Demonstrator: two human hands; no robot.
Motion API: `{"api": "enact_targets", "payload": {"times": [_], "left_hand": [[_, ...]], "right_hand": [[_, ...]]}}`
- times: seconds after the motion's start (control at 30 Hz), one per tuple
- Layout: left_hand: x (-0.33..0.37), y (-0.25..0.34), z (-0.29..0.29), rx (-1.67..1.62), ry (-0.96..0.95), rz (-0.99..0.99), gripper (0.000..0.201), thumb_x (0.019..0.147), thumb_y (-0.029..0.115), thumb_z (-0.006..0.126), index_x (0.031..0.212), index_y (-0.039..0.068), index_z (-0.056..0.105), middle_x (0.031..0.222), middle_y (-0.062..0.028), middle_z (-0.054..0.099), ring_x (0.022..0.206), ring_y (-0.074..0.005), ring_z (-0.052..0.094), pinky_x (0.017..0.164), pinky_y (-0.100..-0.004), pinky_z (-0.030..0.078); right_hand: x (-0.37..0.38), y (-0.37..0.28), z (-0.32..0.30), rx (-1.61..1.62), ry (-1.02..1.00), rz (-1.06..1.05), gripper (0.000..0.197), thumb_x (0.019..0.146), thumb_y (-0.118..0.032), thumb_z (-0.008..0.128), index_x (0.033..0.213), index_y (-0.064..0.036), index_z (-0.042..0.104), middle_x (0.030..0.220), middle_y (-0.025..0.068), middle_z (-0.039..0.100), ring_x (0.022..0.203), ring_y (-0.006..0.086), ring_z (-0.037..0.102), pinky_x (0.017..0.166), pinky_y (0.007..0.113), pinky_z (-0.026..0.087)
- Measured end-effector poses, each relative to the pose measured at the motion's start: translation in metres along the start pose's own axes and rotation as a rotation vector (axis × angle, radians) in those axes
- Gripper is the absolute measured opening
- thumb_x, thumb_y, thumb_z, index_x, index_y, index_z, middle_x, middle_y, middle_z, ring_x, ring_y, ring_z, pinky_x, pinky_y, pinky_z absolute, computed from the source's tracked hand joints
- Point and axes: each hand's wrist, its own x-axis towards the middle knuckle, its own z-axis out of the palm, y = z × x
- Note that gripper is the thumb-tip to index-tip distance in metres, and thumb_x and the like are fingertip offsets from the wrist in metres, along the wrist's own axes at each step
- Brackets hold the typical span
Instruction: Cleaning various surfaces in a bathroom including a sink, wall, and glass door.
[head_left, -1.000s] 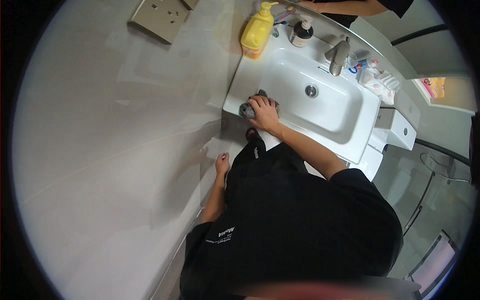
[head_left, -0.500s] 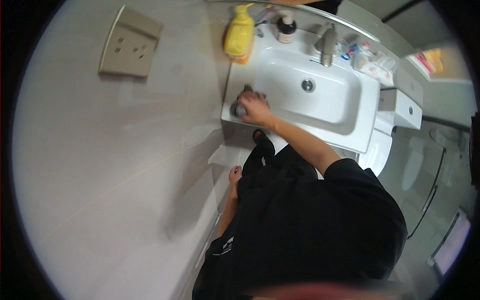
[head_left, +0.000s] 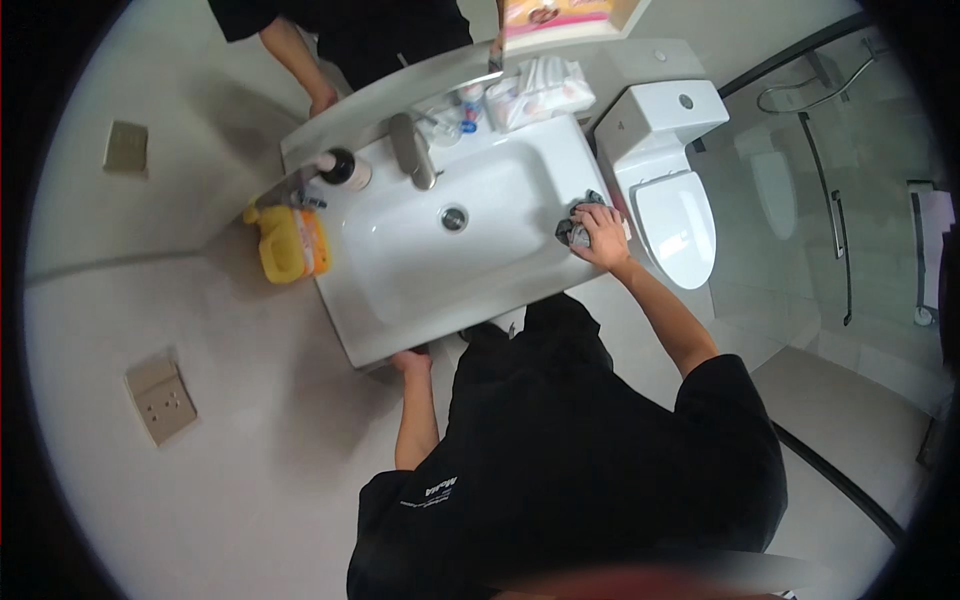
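My right hand (head_left: 603, 238) presses a crumpled dark grey cloth (head_left: 572, 233) onto the right rim of the white washbasin (head_left: 345, 325), its fingers bent over the cloth. My left hand (head_left: 411, 362) is at the basin's front left corner, just below the edge. Its fingers are mostly hidden there, so whether it grips anything does not show. Inside the basin a round metal drain (head_left: 454, 218) sits below the brushed metal faucet (head_left: 412, 152).
A yellow jug-shaped bottle (head_left: 280, 245) and a dark pump bottle (head_left: 345, 168) stand at the basin's left and back. A pack of tissues (head_left: 540, 95) lies at the back right. Beyond the right rim is a white toilet (head_left: 675, 225), then a glass shower door (head_left: 780, 210).
My right hand has carried the cloth from the left rim across to the right rim. My left hand has come up to the basin's front left corner. The view has turned.
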Motion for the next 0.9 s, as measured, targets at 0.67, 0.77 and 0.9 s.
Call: {"api": "enact_targets", "payload": {"times": [0.67, 0.77, 0.9], "left_hand": [[-0.091, -0.024, 0.118, 0.786, 1.075, 0.383, 0.087, 0.099, 0.063, 0.058, 0.148, -0.005, 0.035, 0.137, -0.0343, 0.056, 0.122, -0.0447, 0.063, 0.095, -0.0523, 0.056], [-0.135, -0.065, 0.136, 1.098, 0.805, 0.995, 0.066, 0.104, 0.042, 0.061, 0.147, -0.005, 0.045, 0.139, -0.0279, 0.060, 0.118, -0.0387, 0.067, 0.102, -0.0453, 0.052], [-0.340, -0.097, 0.256, 0.984, -0.721, 0.979, 0.018, 0.103, 0.012, 0.065, 0.116, 0.002, 0.071, 0.109, -0.0123, 0.075, 0.104, -0.0304, 0.071, 0.099, -0.0405, 0.052]], "right_hand": [[-0.025, 0.017, 0.001, 0.121, -0.051, -0.100, 0.067, 0.065, -0.031, 0.090, 0.126, -0.0186, 0.063, 0.139, 0.0064, 0.058, 0.135, 0.0280, 0.052, 0.107, 0.055, 0.037], [-0.017, 0.030, -0.007, 0.160, -0.081, -0.134, 0.068, 0.065, -0.031, 0.090, 0.125, -0.0183, 0.062, 0.137, 0.0064, 0.058, 0.134, 0.0287, 0.053, 0.109, 0.055, 0.037], [0.034, 0.053, 0.003, 0.143, -0.015, -0.126, 0.068, 0.063, -0.030, 0.090, 0.124, -0.0180, 0.062, 0.136, 0.0061, 0.059, 0.132, 0.0287, 0.054, 0.109, 0.056, 0.037]]}}
